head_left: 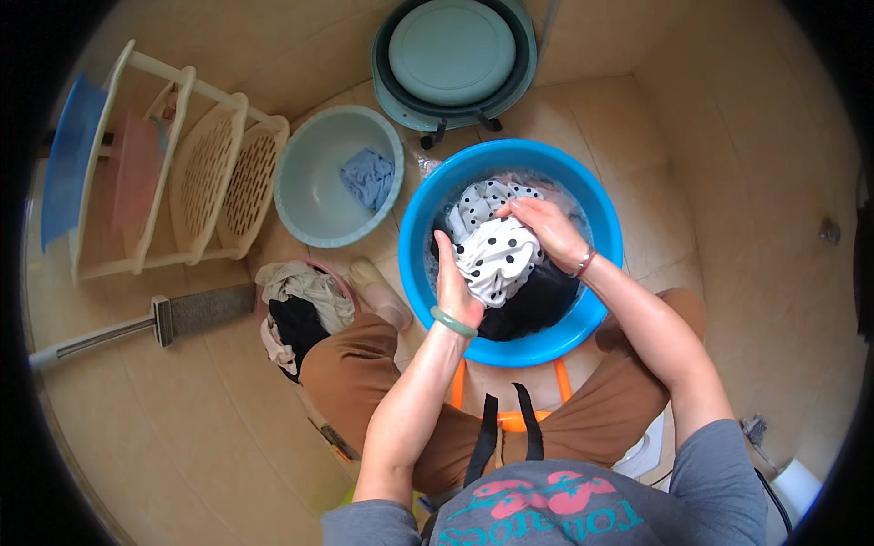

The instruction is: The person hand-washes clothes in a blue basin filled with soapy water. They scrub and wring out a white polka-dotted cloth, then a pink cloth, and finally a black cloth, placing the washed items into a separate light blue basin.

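A white cloth with black polka dots [501, 257] is bunched between my two hands above a blue basin [601, 218]. My left hand [458, 289] cups its left side, fingers pointing away from me and a green bangle on the wrist. From the right, my right hand [549, 233] lies over the cloth, fingers curved around its far side. More of the dotted cloth trails into the basin behind the bunch. Dark, wet fabric [528, 305] lies under it, and sudsy water shows along the inner wall. My palms are mostly hidden.
A pale green basin [300, 196] holding a small blue cloth [368, 178] stands at the far left. Behind the blue basin are stacked folding basins [452, 50]. A pink tub of clothes [305, 300], a flat mop [205, 311] and a cream rack [205, 177] are on the left.
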Motion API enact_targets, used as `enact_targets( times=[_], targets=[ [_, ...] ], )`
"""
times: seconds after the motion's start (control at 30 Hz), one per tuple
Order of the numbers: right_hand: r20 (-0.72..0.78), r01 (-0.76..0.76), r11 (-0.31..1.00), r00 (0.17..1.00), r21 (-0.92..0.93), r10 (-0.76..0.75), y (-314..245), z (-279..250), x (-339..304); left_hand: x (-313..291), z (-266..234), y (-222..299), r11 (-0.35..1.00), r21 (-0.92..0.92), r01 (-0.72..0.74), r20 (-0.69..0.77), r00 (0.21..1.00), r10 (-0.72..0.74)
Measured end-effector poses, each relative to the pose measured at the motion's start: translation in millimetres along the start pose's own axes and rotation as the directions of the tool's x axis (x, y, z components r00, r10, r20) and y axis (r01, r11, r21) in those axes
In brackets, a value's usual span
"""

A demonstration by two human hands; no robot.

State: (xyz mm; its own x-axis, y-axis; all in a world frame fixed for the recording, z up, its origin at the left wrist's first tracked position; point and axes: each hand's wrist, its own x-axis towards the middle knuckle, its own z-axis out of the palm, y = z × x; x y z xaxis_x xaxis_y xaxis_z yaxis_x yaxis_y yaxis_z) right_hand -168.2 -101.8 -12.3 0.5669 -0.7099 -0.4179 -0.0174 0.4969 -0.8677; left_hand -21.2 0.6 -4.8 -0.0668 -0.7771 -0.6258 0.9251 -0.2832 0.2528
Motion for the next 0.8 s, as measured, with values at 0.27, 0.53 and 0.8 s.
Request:
enact_targets(
  times=[0.27, 0.53, 0.8],
  targets=[
    [0.13, -0.05, 0.988, 0.989, -0.145, 0.069, 19.9, -11.7, -4.8, -3.7, -17.6, -12.2, 0.844, 0.534, -0.05, -0.196, 0.964, 0.181],
    [-0.426, -0.344, 0.725, 0.902, -0.596, 0.078, 167.8, -104.5, 37.7, 7.9, -44.1, -27.6, 0.923, 0.384, -0.029, -0.384, 0.904, 0.188],
    [-0.755, -0.484, 0.795, 0.654, -0.365, 0.051, 218.4, -134.5, 83.0, 13.4, -34.0, -23.8, 0.902, 0.427, -0.067, -0.331, 0.916, 0.225]
  ],
)
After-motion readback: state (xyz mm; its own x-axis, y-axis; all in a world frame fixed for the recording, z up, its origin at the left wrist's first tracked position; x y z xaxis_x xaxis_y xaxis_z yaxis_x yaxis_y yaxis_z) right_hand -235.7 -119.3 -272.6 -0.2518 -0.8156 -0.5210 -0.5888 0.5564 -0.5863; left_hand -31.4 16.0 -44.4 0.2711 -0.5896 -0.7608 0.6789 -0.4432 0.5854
